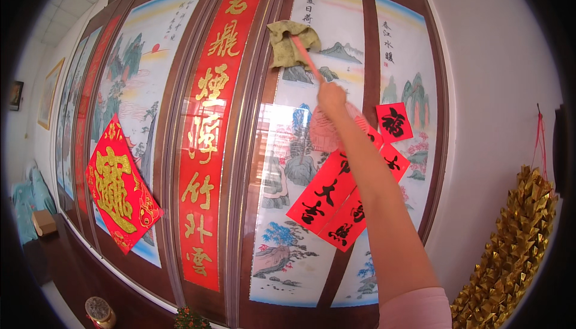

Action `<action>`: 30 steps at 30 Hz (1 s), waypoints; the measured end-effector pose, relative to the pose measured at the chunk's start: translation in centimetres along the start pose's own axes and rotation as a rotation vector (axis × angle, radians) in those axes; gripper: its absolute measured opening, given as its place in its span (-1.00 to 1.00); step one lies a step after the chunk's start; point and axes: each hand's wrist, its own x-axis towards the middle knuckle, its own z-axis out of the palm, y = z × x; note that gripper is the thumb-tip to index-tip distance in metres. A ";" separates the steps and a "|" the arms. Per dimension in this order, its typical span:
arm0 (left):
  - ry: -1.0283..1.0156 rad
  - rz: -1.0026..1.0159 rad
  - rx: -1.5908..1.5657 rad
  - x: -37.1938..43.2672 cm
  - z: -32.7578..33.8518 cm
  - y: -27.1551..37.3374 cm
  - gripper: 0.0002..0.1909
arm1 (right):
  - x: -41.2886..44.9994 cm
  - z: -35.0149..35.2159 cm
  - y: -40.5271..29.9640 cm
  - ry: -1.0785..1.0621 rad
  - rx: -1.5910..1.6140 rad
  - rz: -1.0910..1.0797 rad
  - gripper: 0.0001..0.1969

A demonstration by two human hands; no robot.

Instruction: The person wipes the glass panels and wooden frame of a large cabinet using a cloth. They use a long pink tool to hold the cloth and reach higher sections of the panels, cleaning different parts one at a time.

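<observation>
My right hand (332, 97) is closed around a pinkish-orange stick (307, 56), with the arm stretched upward. At the stick's far end, a crumpled olive-green cloth (291, 43) lies against the glass-fronted landscape painting (335, 23) and its brown border. Whether the cloth is tied to the stick cannot be told. Below the hand, red paper strips with black characters (315, 196) hang at a slant, partly behind my forearm. A smaller red paper square (394, 122) is just to their right. My left hand is out of view.
Left of the cloth runs a tall red panel with gold characters (202, 158). A red diamond-shaped decoration (123, 185) hangs further left. Folded gold ornaments (513, 239) hang at the right wall. A dark wooden surface (76, 257) holds a round container (99, 311) at the lower left, near a small plant (191, 319).
</observation>
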 end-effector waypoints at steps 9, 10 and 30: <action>0.010 0.044 -0.080 0.9 -1.9 -3.0 -0.72 | -2.9 -2.2 11.0 -0.022 0.063 0.386 -0.69; 0.005 0.045 -0.075 0.5 -2.2 -3.4 -0.72 | -1.9 -1.2 11.4 -0.021 0.093 0.374 -0.67; -0.078 0.235 0.237 2.6 -5.3 1.1 -0.70 | 1.2 -2.3 8.1 0.008 -0.025 0.199 -0.75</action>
